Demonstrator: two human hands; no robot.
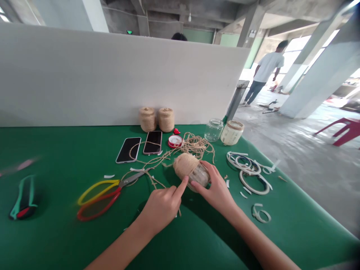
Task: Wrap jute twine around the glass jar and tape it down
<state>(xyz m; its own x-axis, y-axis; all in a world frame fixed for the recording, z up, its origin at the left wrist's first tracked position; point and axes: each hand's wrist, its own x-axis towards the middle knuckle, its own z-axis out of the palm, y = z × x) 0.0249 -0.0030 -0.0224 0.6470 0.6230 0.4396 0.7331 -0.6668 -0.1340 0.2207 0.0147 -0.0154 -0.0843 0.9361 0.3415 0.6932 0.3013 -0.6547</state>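
Note:
A glass jar (199,174) lies tilted over the green table, its one end wrapped in coils of jute twine (185,165). My right hand (215,187) grips the bare glass end, thumb in front and fingers behind. The index finger of my left hand (165,202) points out and touches the jar at the edge of the coils. Its other fingers are curled, with a twine strand running to them; their inner side is hidden. Behind the jar lies a loose heap of twine (197,144). Scissors (120,184) with yellow and red handles rest to the left.
Two twine-wrapped jars (147,120) stand against the white partition (120,78). Two phones (128,150), a red-rimmed roll (174,141), a clear jar (213,130), a cream-covered jar (231,132), tape rings (254,183) and a green-handled cutter (25,198) lie around. A person (267,69) stands beyond.

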